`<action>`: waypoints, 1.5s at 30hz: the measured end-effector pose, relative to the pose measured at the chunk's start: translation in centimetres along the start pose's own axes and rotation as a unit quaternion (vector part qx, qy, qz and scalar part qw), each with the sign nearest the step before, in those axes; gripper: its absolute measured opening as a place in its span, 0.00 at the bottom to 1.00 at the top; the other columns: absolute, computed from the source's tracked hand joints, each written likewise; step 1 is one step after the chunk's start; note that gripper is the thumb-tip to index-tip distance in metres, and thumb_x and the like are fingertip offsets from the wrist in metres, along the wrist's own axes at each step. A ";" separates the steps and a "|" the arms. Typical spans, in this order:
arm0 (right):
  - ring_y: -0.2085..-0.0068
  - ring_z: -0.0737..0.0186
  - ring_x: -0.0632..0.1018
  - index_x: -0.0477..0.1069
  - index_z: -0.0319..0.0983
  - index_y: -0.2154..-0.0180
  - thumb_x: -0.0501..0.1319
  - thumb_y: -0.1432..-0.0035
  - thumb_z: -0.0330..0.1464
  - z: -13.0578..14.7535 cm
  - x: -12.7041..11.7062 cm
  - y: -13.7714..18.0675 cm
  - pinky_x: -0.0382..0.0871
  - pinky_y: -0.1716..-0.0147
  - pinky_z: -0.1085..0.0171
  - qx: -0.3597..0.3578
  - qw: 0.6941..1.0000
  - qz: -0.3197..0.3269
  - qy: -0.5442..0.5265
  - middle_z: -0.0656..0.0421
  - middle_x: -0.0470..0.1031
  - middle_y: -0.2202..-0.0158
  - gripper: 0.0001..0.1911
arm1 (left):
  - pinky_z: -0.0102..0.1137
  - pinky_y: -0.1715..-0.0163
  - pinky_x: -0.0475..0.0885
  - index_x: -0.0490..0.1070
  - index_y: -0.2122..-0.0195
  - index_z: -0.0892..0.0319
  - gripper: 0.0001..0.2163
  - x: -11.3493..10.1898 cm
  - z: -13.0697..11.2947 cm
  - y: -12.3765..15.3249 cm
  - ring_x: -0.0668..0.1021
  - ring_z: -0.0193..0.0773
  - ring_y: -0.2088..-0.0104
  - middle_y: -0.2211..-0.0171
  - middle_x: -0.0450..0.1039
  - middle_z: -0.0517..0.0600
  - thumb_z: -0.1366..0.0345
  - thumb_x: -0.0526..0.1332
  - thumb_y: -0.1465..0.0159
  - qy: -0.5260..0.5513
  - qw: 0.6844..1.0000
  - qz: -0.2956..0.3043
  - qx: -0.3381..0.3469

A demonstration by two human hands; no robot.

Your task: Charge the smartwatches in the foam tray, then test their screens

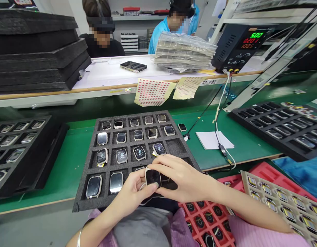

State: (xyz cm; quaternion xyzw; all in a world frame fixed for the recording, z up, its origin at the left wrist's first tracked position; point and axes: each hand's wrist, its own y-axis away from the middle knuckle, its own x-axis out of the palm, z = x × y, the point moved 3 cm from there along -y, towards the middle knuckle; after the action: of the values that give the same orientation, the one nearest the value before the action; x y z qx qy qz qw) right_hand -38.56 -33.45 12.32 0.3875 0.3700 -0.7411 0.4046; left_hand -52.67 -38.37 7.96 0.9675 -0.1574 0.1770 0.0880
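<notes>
Both my hands meet over the near edge of a black foam tray [82, 178]. Between them is a smartwatch body [152, 178] with a dark screen and a light metal frame. My left hand [137, 188] grips its lower left side, the thumb along the bottom of the screen. Fingers of my right hand [177, 176] close on its top and right side. A thin white cable shows beneath the watch; where it ends is hidden. Several more watch bodies sit in the tray's pockets, and a few, such as the watch [139, 153], have lit dials.
A second foam tray [52, 164] of watches lies left, another [289, 151] right. Red trays [199, 206] and a beige tray [247, 181] sit low right. A power supply [240, 48], phone [134, 66] and stacked foam [40, 55] occupy the shelf. Cables [220, 137] hang down. Two people sit opposite.
</notes>
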 end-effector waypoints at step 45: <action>0.59 0.55 0.71 0.67 0.33 0.51 0.61 0.43 0.33 0.0 0.7 0.9 0.67 0.57 0.55 -0.025 0.998 -0.065 -0.003 0.50 0.72 0.61 0.19 | 0.29 0.59 0.65 0.71 0.55 0.60 0.10 0.2 0.4 0.1 0.71 0.37 0.62 0.62 0.72 0.49 0.64 0.60 0.36 -0.096 0.995 0.016 -0.007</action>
State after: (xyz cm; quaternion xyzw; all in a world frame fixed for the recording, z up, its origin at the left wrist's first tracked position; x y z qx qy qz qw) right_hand -38.05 -33.99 11.50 0.3497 0.4116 -0.7577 0.3664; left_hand -52.44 -38.57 7.68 0.9767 -0.1820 0.0841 0.0764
